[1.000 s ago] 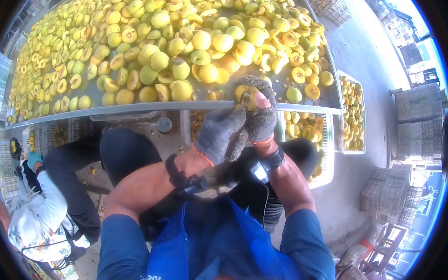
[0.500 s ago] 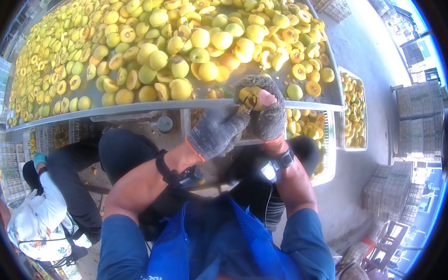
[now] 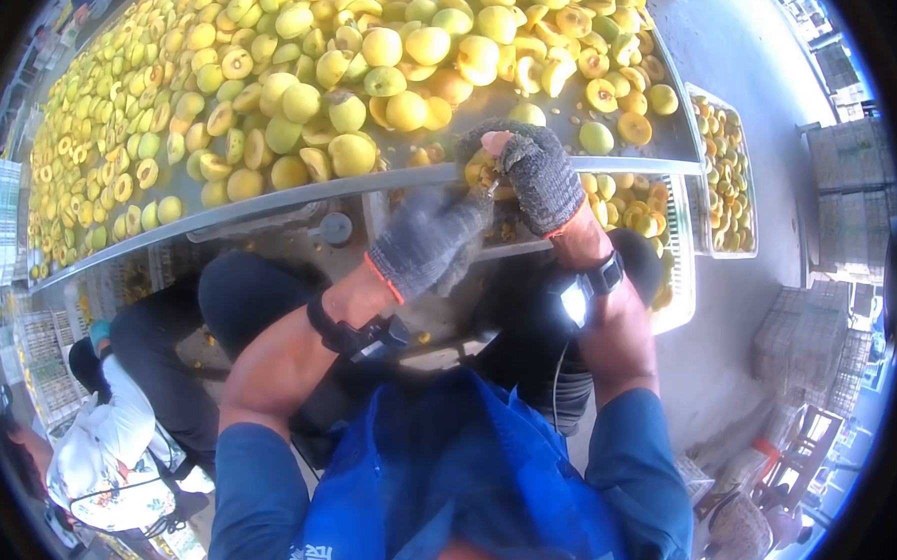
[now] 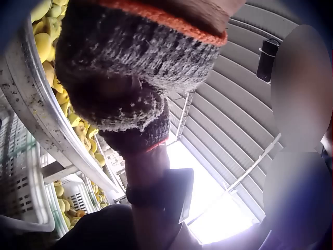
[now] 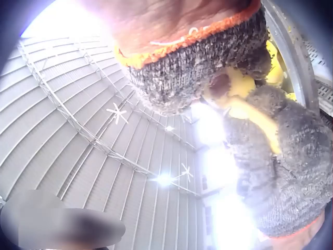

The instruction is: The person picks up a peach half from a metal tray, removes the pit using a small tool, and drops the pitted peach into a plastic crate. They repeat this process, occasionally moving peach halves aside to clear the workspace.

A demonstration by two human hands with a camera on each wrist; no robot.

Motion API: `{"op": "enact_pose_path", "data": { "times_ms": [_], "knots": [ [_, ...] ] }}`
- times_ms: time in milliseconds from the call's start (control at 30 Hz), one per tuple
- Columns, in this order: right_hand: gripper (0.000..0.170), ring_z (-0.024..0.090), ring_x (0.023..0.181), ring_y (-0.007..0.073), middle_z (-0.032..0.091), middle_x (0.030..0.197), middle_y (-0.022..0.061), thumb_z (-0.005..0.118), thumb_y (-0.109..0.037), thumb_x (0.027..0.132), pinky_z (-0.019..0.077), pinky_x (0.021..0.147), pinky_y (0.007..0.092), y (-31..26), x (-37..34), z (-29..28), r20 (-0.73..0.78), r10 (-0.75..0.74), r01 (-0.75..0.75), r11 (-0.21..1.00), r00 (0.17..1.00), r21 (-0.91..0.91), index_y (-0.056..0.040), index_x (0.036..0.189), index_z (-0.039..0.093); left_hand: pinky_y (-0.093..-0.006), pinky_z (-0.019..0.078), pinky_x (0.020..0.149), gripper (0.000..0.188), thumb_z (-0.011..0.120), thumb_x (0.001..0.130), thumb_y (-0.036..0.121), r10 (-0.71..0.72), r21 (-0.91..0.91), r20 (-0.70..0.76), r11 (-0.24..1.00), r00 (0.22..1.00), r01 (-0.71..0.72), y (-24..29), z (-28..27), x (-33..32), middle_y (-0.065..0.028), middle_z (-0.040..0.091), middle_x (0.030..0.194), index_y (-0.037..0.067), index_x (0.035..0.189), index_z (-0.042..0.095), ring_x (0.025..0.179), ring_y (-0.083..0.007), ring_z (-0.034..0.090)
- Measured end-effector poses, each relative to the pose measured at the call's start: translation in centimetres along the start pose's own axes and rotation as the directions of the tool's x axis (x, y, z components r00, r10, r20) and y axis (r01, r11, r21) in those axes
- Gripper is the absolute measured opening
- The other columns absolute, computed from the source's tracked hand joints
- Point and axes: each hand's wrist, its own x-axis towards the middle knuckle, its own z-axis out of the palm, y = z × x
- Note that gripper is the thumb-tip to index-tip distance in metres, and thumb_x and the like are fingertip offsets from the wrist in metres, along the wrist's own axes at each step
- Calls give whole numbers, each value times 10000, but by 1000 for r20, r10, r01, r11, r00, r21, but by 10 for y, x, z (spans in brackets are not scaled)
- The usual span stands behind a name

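Both hands wear grey knit gloves with orange cuffs and meet at the table's front edge around a yellow peach (image 3: 481, 169). My right hand (image 3: 545, 179) grips it from above, its bare thumb tip showing. From the lower left my left hand (image 3: 420, 239) reaches up to the same fruit. In the right wrist view the flesh of the peach (image 5: 242, 85) shows beside a brown patch, and the left glove's fingers (image 5: 307, 140) curl about a yellow strip. The right glove (image 4: 138, 138) partly shows in the left wrist view, where the fruit is hidden.
A metal table (image 3: 368, 184) with a raised rim bears many whole and halved peaches. Crates of fruit stand below it (image 3: 682, 280) and at its right (image 3: 754, 228). Stacked crates (image 3: 853, 183) line the far right. Another person (image 3: 122, 416) sits close on the left.
The right hand has turned over the peach, so the back of its glove faces up and the fruit is more covered. Both hands remain together. The head view has shifted slightly.
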Motion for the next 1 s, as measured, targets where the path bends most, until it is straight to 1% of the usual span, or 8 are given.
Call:
{"op": "enact_pose_path", "data": {
  "times_ms": [33,67,267,467,667,733,833,1000],
  "knots": [
    [271,623,800,132,712,865,71,601,-232,954,511,727,305,-8,-1,1,-3,184,-184,981,983,55,3,1001,728,-214,372,433,164,623,1013,217,-35,-93,-17,995,999,34,2,5,-2,43,569,653,67,1069,660,491,-45,497],
    [273,628,789,139,714,858,71,592,-219,954,511,730,309,-4,1,1,30,104,-106,992,994,65,12,1012,725,-216,373,433,170,623,1012,223,-70,-185,-31,981,997,63,4,8,-3,43,569,653,66,1068,660,494,-45,500],
    [281,621,764,138,710,843,80,565,-232,962,508,717,315,1,1,0,36,21,-20,999,999,-50,-8,1002,729,-224,381,419,168,612,1015,230,197,180,11,964,980,-196,-22,2,12,43,567,655,69,1028,661,491,-51,508],
    [294,602,734,142,697,828,73,545,-256,972,503,700,317,-8,0,-3,70,150,-147,988,986,-50,-27,980,729,-233,362,394,185,608,1011,227,-97,-108,32,989,995,100,10,5,-3,24,551,631,50,1022,661,444,-74,484],
    [409,598,791,122,691,882,39,530,-387,1012,494,754,297,-18,-6,-2,101,111,-127,977,989,174,-30,1011,728,-237,354,376,215,596,1009,238,-146,-370,193,905,970,210,10,-8,-2,6,517,587,29,1018,644,408,-97,466],
    [436,600,810,124,690,899,32,509,-410,1027,494,773,297,-10,-11,7,-2,70,-67,963,998,262,-28,1029,719,-236,358,372,220,597,1006,243,-144,-432,232,871,962,234,12,-9,-1,4,513,586,28,1016,639,406,-100,466],
    [395,606,831,125,692,908,36,509,-367,1041,502,779,303,0,-16,13,-46,-47,57,967,998,249,-24,1049,706,-228,365,369,203,597,1005,248,-23,-369,-38,929,999,7,1,7,2,0,526,618,47,997,629,408,-99,470],
    [333,616,819,128,698,906,60,554,-303,1025,508,750,310,1,-14,9,45,-21,9,967,999,253,-6,1025,704,-227,388,417,154,600,997,218,-50,-224,57,973,997,62,9,-6,-3,-8,556,698,66,1002,626,481,-103,497]
  ]
}}
